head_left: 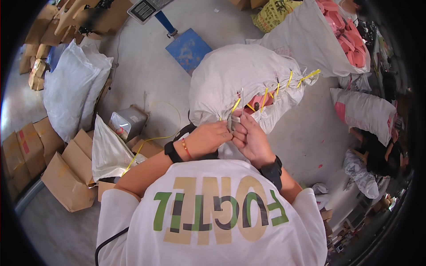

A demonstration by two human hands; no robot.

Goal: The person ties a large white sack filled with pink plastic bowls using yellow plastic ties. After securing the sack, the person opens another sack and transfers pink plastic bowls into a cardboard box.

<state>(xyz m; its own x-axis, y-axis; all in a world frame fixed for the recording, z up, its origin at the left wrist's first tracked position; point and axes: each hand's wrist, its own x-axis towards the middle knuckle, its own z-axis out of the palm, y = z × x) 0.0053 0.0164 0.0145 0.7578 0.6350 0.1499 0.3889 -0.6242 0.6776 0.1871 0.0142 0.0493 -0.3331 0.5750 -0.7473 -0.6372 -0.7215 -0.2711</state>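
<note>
Left hand (pixel 214 137), right hand (pixel 252 138) closed, seemingly on white sack (pixel 230 71); cardboard boxes (pixel 66 188) leftward, blue scale (pixel 188 48) beyond.

Room to pass over floor (pixel 306 133) beside bulging white sack (pixel 230 73); cartons (pixel 66 188) obstruct left.

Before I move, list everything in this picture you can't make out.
From the head view:
- What the left hand's fingers grip: hidden by the hand itself.
- Most contents of the large white sack: covered by its fabric; only a pink patch shows.
- The scale display: too small to read.
- Cardboard at the top: cut off by the picture's edge.
</note>
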